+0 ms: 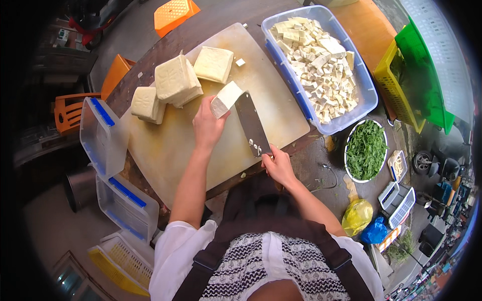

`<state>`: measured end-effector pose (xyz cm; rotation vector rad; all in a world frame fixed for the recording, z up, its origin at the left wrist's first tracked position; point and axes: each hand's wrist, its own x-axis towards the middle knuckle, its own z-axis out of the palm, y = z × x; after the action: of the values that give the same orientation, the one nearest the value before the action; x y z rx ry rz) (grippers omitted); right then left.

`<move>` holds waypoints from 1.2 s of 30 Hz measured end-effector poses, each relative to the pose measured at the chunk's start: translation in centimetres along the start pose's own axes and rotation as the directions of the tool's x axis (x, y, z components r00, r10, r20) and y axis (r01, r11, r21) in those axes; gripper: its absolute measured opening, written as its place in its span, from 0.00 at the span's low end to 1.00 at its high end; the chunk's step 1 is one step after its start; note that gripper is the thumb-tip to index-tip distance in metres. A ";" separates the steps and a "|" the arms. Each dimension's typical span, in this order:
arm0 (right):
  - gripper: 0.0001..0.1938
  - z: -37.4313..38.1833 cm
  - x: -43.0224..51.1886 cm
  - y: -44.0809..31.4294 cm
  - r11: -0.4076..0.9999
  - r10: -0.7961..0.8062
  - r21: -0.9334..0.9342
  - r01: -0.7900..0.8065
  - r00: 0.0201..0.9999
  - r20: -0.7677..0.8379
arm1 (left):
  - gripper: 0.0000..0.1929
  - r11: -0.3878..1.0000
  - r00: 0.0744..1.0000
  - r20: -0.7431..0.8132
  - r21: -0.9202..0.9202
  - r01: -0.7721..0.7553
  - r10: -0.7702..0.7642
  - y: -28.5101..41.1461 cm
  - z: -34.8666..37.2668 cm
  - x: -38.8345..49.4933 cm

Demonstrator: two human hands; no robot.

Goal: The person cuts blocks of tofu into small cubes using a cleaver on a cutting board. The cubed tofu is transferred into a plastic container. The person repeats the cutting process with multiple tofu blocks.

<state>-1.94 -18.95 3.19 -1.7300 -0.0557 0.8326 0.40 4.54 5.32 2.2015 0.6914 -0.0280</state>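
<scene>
A block of firm tofu (227,99) is in the fingers of my left hand (211,122), tilted over the cutting board (271,113). My right hand (279,165) grips the handle of a cleaver (251,126). Its broad dark blade lies beside the tofu block, with small white bits stuck near the handle end. Stacked tofu blocks (174,79) stand beyond my left hand, the upper one bearing a pressed mark. Another tofu block (214,64) sits behind them, and a smaller stack (147,103) is at the left. One small tofu cube (240,62) lies alone on the board.
A clear plastic tub (367,88) of tofu cubes stands right of the board. Beyond its near end are a bowl of chopped greens (367,150), a yellow bag (357,216) and a blue bag (374,230). Clear lidded boxes (105,139) flank the left edge. Orange stools (175,17) stand past the table.
</scene>
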 end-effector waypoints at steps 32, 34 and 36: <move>0.18 2.5 -7.8 -4.3 0.512 -0.375 -0.830 0.221 0.927 0.015 | 0.14 0.739 0.749 -0.064 0.239 -0.630 0.659 -4.0 2.3 -8.2; 0.18 2.4 -7.7 -4.2 0.508 -0.380 -0.829 0.234 0.924 0.027 | 0.14 0.745 0.753 -0.062 0.217 -0.630 0.655 -4.1 2.3 -8.1; 0.18 2.3 -7.7 -4.1 0.505 -0.376 -0.829 0.239 0.926 0.038 | 0.14 0.763 0.768 -0.059 0.186 -0.619 0.638 -4.2 2.4 -8.0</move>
<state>-7.45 -19.02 10.32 -2.5650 -0.7604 0.3864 -7.95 1.27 2.74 2.5002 -0.0338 0.4140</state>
